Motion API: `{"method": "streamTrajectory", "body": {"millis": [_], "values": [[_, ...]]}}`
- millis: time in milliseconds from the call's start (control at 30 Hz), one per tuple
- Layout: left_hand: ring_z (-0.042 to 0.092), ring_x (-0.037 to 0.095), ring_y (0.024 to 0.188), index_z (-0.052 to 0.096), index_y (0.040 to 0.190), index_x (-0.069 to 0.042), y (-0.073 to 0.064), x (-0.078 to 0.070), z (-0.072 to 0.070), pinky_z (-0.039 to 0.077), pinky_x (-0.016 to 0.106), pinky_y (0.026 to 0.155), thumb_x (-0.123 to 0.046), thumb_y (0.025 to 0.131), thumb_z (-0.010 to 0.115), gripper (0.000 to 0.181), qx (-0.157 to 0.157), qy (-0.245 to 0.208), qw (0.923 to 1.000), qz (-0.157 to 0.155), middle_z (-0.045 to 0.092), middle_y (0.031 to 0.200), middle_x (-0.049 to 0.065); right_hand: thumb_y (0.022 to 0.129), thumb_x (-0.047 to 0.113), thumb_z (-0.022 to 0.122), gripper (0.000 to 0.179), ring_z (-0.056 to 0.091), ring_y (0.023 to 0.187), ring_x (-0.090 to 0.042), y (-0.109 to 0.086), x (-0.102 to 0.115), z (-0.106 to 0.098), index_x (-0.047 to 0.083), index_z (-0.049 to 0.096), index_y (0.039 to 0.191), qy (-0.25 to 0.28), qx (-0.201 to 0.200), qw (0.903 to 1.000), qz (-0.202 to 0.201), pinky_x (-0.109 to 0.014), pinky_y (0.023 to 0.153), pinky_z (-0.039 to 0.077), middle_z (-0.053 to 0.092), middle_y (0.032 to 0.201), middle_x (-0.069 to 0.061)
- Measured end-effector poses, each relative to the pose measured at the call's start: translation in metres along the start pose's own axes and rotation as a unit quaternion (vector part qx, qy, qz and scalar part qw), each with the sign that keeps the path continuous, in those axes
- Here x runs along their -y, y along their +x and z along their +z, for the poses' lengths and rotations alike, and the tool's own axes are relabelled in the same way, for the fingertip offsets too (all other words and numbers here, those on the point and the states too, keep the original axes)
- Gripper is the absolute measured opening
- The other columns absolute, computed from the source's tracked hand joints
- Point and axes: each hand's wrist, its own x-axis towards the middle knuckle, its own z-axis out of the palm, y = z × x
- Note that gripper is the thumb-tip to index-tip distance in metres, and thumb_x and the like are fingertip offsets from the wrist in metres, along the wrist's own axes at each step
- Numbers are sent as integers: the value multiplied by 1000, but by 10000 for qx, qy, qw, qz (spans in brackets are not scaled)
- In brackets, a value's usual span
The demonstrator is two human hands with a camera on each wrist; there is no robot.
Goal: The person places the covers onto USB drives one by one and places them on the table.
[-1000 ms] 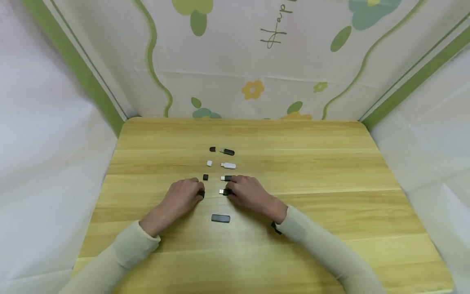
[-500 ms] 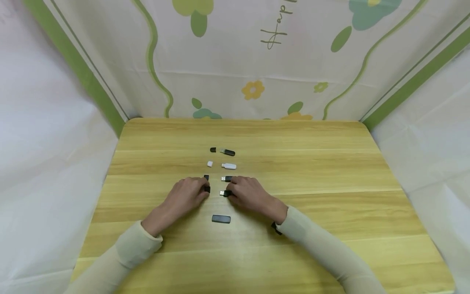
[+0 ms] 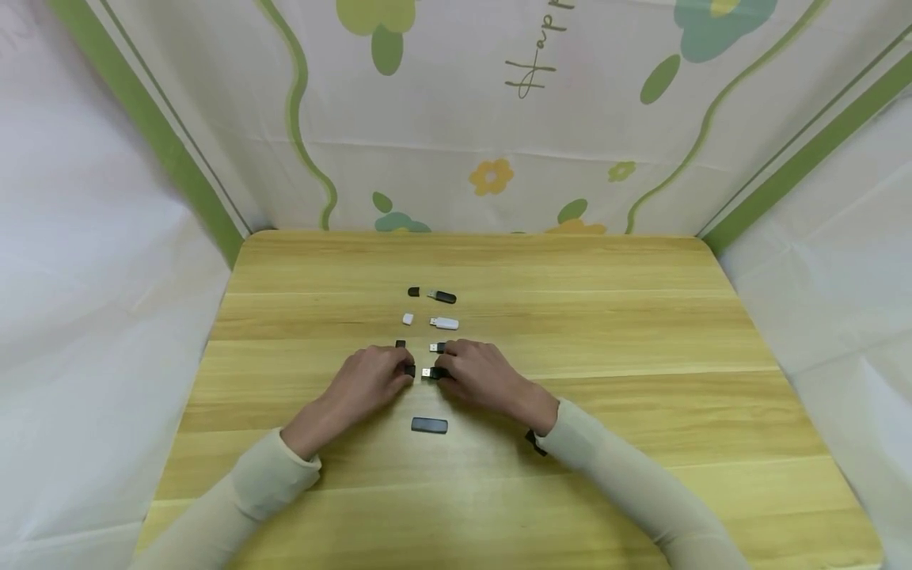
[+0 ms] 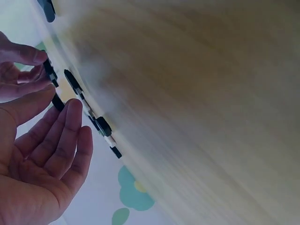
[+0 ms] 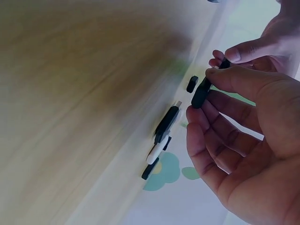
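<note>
Between thumb and fingers, my left hand (image 3: 369,378) pinches a small black USB stick cap (image 3: 409,370). Facing it, my right hand (image 3: 486,377) pinches a black USB stick (image 3: 431,373), whose metal plug points left at the cap across a narrow gap. In the right wrist view the stick's dark body (image 5: 200,93) shows between thumb and fingers. Just beyond the hands lie another black USB stick (image 3: 437,347), partly behind my right hand, and a black cap (image 3: 400,343), partly covered by my left fingers.
Farther back lie a white USB stick (image 3: 445,324) with its white cap (image 3: 408,319), and a black USB stick (image 3: 442,297) with its black cap (image 3: 414,291). Nearer me is a dark grey USB stick (image 3: 429,425). A patterned cloth (image 3: 427,119) hangs behind the table.
My left hand has moved right with the cap, close to the stick's plug. My right hand has shifted the stick slightly left. The other sticks and caps lie still.
</note>
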Motion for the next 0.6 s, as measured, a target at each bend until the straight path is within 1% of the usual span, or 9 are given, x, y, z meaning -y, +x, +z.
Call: {"method": "streamTrajectory", "body": {"millis": [200,333,600], "values": [[58,10,70,78,103,-5,1,-3,3,52,31,66,-10,89,86,17,17,-54,10000,3,74,87,2,94,16,82,10,55,73,-10,0,2,-3,9,79,101,-46,-76,9999,-84,-28,62,51,69,89,-2],[57,9,70,78,103,-5,1,-4,5,51,29,65,-10,89,86,16,59,-104,9999,-2,74,87,1,93,16,82,11,56,74,-11,0,3,-3,10,79,102,-78,-73,9999,-125,-29,63,52,70,91,-2],[57,8,70,79,103,-5,0,-4,6,52,30,65,-9,89,85,16,47,-130,9999,15,75,88,2,93,16,82,11,56,75,-11,0,2,0,10,79,102,-149,-127,9997,-169,-29,64,53,70,91,-2]]}}
